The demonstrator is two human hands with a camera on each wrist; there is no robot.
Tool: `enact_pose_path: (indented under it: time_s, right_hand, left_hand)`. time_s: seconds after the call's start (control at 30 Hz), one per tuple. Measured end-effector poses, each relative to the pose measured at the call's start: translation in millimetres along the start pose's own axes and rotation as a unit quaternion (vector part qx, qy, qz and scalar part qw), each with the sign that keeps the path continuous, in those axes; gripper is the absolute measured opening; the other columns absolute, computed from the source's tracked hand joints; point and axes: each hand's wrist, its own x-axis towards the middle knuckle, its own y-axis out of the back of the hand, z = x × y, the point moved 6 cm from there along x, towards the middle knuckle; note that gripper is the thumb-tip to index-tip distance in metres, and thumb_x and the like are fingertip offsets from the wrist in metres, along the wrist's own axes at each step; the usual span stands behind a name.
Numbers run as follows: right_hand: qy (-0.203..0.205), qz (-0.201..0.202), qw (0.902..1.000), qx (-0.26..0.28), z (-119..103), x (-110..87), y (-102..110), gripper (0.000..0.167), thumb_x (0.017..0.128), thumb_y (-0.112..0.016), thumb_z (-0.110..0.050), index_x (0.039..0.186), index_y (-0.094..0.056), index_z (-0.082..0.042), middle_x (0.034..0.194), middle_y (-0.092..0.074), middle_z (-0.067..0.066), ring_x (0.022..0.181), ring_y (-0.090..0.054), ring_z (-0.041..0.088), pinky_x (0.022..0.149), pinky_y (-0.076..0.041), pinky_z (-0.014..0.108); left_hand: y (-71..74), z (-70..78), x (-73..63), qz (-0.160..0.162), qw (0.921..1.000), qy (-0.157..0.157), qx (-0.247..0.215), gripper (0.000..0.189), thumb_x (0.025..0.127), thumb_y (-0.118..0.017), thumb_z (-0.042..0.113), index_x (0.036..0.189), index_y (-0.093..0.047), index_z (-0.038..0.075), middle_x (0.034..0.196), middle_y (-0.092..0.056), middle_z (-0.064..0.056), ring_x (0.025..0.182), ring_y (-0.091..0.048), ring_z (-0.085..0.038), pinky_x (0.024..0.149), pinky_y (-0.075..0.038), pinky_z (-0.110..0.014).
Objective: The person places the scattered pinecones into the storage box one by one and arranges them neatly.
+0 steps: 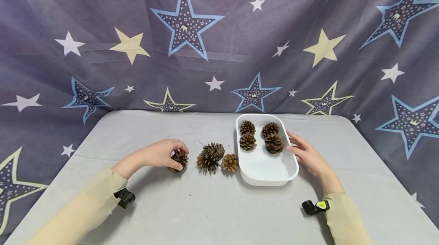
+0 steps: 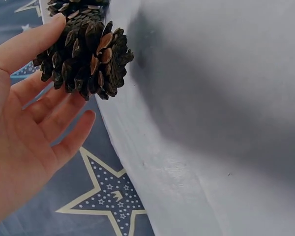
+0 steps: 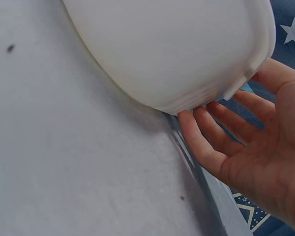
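Observation:
My left hand (image 1: 164,154) holds a dark brown pinecone (image 2: 86,61) low at the left of the table, its thumb on one side and fingers round the other. To the right of it are a clump of dark pinecones (image 1: 212,154) and a lighter brown pinecone (image 1: 230,163). A white rectangular tub (image 1: 264,167) stands beside these, with several pinecones (image 1: 273,144) in its far half, in two columns. At the tub's right side my right hand (image 1: 308,159) grips the wall, thumb at the rim and fingertips (image 3: 187,120) against the outside.
The table (image 1: 192,214) has a pale grey cover with small dark specks on it. Behind it hangs a grey-purple curtain (image 1: 219,66) with stars. Black straps with small devices (image 1: 125,197) sit on both sleeves.

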Motion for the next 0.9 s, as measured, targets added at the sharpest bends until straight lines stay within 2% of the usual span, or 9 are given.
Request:
enact_pose_path:
  time_s: [0.27,0.5,0.9]
  right_hand:
    - [-0.002,0.0,1.0,-0.001,-0.5,-0.2,-0.4,0.063,0.093,-0.05,-0.012,0.145,-0.015,-0.004,0.134,-0.029,0.027,0.097,-0.056,0.003,0.078,-0.052,0.027]
    - [-0.001,-0.001,1.0,0.002,-1.2,0.5,-1.3,0.063,0.093,-0.05,-0.012,0.145,-0.015,-0.005,0.136,-0.028,0.029,0.097,-0.056,0.003,0.078,-0.052,0.027]
    - [-0.005,0.003,0.9999,-0.008,-3.1,-1.3,-0.6,0.062,0.093,-0.049,-0.012,0.145,-0.015,-0.004,0.135,-0.029,0.029,0.096,-0.056,0.003,0.078,-0.052,0.027]
  left_hand:
    - [8.8,6.1,2.1,0.008,0.9999,-0.008,0.002,0.047,0.071,-0.075,0.024,0.112,-0.059,0.009,0.11,-0.06,-0.003,0.102,-0.055,-0.025,0.093,-0.043,-0.045]
    - [17.4,17.1,5.9,0.002,0.9998,-0.02,0.005,0.045,0.072,-0.074,0.021,0.113,-0.058,0.009,0.11,-0.059,-0.003,0.101,-0.055,-0.022,0.092,-0.043,-0.043]
    - [25.4,47.6,26.4,0.002,0.9981,-0.057,0.023,0.049,0.071,-0.075,0.023,0.115,-0.058,0.009,0.111,-0.059,-0.002,0.105,-0.054,-0.022,0.095,-0.042,-0.041]
